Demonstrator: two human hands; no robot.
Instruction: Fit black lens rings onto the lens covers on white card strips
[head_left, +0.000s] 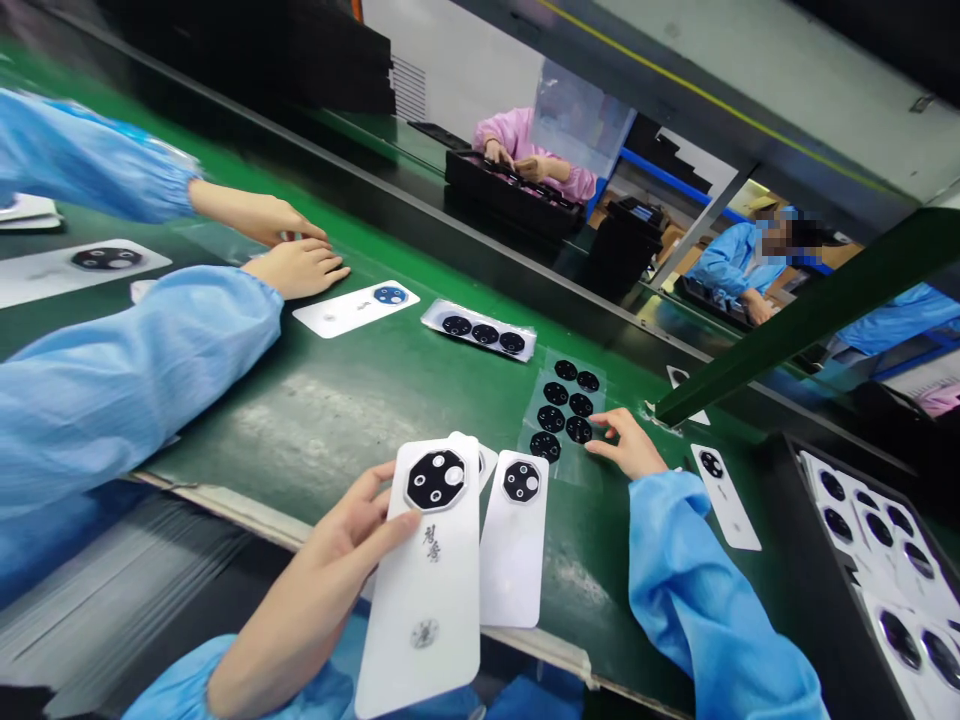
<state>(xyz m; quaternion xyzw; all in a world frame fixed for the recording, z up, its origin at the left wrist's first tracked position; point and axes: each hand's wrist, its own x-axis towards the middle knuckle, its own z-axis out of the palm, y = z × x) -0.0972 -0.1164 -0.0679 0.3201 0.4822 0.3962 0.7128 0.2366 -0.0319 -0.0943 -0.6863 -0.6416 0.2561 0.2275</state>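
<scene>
My left hand (341, 545) is closed on a white phone back cover (431, 660), thumb on its face below a black octagonal camera piece. The cover is tilted towards me, with dark lettering and a round mark on it. My right hand (626, 445) is at the right edge of a clear sheet (531, 410) of black octagonal stickers. Its thumb and forefinger tips are apart, beside a lower right sticker (578, 430); whether they touch it I cannot tell. Behind the held cover, another white phone back cover (514, 560) lies on the green bench, partly over a third.
A co-worker's hands (296, 260) rest at the left near a white cover (356, 308) with a blue camera area. A packet of black stickers (480, 332) lies mid-bench. At right are a single cover (725, 497), a black tray (799, 520) of covers and a slanted green post (750, 360).
</scene>
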